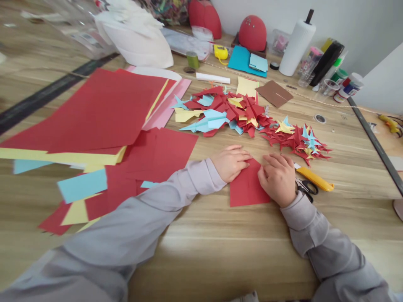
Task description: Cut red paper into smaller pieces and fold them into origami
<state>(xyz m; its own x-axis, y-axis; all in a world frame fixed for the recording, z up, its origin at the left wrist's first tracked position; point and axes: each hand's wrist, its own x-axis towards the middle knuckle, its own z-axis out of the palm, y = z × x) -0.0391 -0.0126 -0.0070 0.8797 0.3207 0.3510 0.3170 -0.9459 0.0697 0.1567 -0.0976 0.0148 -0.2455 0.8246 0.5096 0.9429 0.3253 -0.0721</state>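
Note:
A red sheet of paper (248, 188), with a corner folded at its top, lies flat on the wooden table in front of me. My left hand (230, 163) rests on its upper left edge, fingers stretched out over the paper. At the right edge, my right hand (278, 178) has its fingers curled, with thumb and forefinger on the paper; the fingertips are partly hidden. Beside my right hand lie black-handled scissors (307, 188) and a yellow utility knife (316, 178). Just beyond both hands spreads a pile of folded red, blue and yellow paper pieces (233, 107).
On the left are stacked large red sheets (103, 109) and loose coloured scraps, including a blue piece (82, 184). Farther back stand a yellow tape measure (221, 52), a blue pad (241, 61), a white bottle (297, 49) and several glue bottles. A brown paper square (273, 94) lies behind the pile.

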